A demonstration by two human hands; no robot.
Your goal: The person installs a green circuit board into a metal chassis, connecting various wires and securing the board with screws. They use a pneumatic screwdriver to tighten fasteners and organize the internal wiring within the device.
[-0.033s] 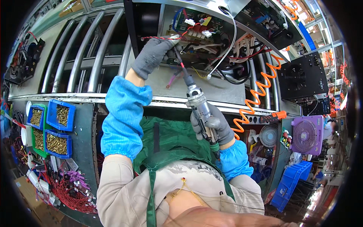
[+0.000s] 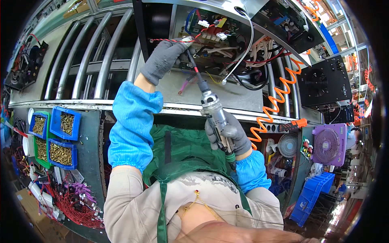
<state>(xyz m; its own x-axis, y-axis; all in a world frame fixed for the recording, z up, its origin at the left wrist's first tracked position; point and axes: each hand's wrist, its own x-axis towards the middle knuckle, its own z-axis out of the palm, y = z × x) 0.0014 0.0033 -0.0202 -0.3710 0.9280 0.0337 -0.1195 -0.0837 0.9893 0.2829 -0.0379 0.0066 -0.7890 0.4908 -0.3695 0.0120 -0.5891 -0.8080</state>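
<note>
My right hand (image 2: 231, 133) is wrapped round a silver pneumatic screwdriver (image 2: 214, 114), which slants up and left. Its long dark bit (image 2: 191, 60) reaches to the fingertips of my left hand (image 2: 167, 56). Both hands wear grey gloves. The left fingers are pinched together at the front edge of an open metal housing (image 2: 175, 24); what lies between them is hidden. A twisted red and white wire (image 2: 172, 40) runs across those fingertips. Inside the housing are a circuit board, white connectors (image 2: 221, 36) and bundled cables (image 2: 259, 52).
Metal rollers (image 2: 108, 52) stretch off to the left. Blue bins of brass fasteners (image 2: 61, 154) and red wires (image 2: 83, 208) are at the lower left. An orange coiled hose (image 2: 272, 107) hangs on the right, near a black fan unit (image 2: 324, 83), a purple fan (image 2: 326, 145) and a blue crate (image 2: 310, 198).
The screwdriver's body has shifted very slightly to the right. My left hand stays in nearly the same place, and the wire's free end has moved a touch left.
</note>
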